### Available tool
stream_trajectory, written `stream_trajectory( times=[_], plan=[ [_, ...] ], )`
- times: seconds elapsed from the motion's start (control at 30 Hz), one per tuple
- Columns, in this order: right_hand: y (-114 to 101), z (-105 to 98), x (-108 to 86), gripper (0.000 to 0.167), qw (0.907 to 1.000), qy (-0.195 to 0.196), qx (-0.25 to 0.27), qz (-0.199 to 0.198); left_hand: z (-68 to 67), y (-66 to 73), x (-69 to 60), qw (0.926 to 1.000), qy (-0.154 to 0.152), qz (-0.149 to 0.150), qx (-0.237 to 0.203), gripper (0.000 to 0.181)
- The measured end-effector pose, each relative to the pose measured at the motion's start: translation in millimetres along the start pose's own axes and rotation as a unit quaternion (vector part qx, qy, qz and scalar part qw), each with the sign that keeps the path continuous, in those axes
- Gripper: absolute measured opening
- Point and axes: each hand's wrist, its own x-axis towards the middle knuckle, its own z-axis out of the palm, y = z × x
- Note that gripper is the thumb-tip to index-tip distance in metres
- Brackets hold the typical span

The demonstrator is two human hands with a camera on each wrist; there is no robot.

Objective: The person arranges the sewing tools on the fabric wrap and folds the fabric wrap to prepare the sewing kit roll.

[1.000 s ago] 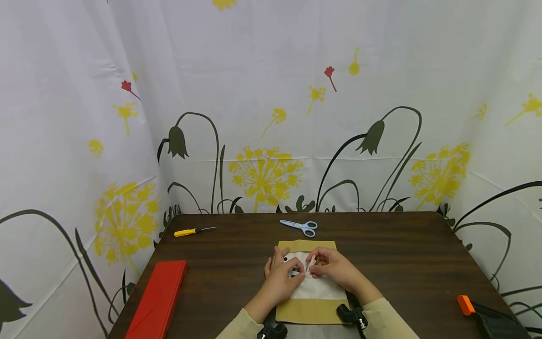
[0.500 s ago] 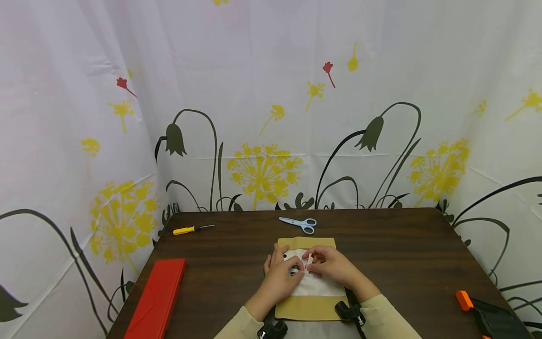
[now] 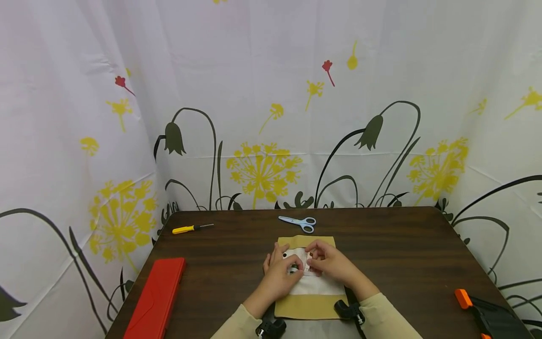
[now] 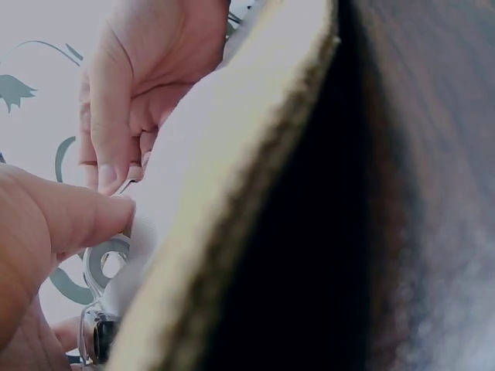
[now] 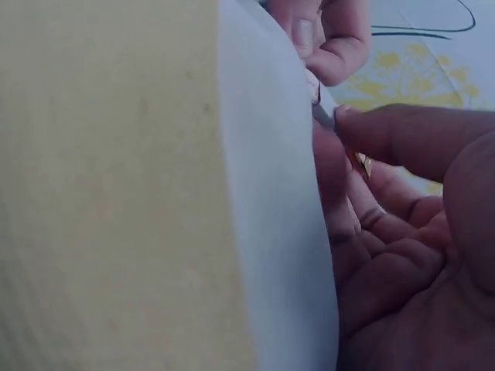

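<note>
A cloth piece with mustard bands (image 3: pixel 313 306) and a white middle lies flat-looking in front of me in the head view. My left hand (image 3: pixel 277 278) rests on its left side, thumb and forefinger tips meeting at a small clear plastic piece with a ring shape (image 4: pixel 108 259). Beside it my right hand (image 3: pixel 332 266) pinches a narrow white strip (image 3: pixel 309 259) over the white part. In the right wrist view, the right thumb and a finger hold a pale strip (image 5: pixel 323 114) at the cloth's edge. Fingers hide most of both small items, whose kind I cannot tell.
Light blue scissors (image 3: pixel 298 222) lie beyond the cloth. A yellow-handled screwdriver (image 3: pixel 190 229) is at the far left, and a red case (image 3: pixel 156 296) at the near left. A black and orange tool (image 3: pixel 487 308) sits at the right edge of the dark wooden table (image 3: pixel 402 254).
The right fingers have shifted slightly up over the strip, which now shows less. The left hand keeps its place on the cloth. The head view has tilted a little.
</note>
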Motion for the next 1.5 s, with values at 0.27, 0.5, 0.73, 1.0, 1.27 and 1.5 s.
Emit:
stream_trajectory(
  times=[0.27, 0.5, 0.73, 1.0, 1.27, 1.5],
  plan=[
    [-2.9, 1.2, 2.8, 0.016, 0.9977, 0.014, -0.061, -0.025, -2.9, 2.3, 1.2, 0.9998, -0.005, -0.011, -0.014, 0.021],
    [-1.9, 1.3, 1.6, 0.018, 0.9977, 0.027, -0.062, -0.009, -1.8, 2.2, 0.1, 0.9999, -0.003, -0.006, -0.015, 0.02],
    [-0.9, 1.9, 1.2, 0.014, 0.9981, 0.017, -0.06, 0.0, -0.8, 0.9, -0.9, 0.9999, -0.003, -0.007, -0.01, 0.02],
    [2.9, 2.9, 2.9, 0.013, 0.998, 0.033, -0.052, 0.009, -0.1, -1.0, 0.6, 0.9996, -0.007, -0.016, -0.021, 0.022],
    [-1.2, 1.1, 2.3, 0.008, 0.9987, 0.008, -0.045, 0.021, -0.5, 0.3, 1.1, 0.9996, -0.007, -0.019, -0.017, 0.021],
    [-3.4, -0.5, -0.4, 0.01, 0.9993, -0.013, -0.031, 0.016, 0.0, 1.0, 0.4, 0.9998, -0.004, -0.017, -0.013, 0.022]
  ],
)
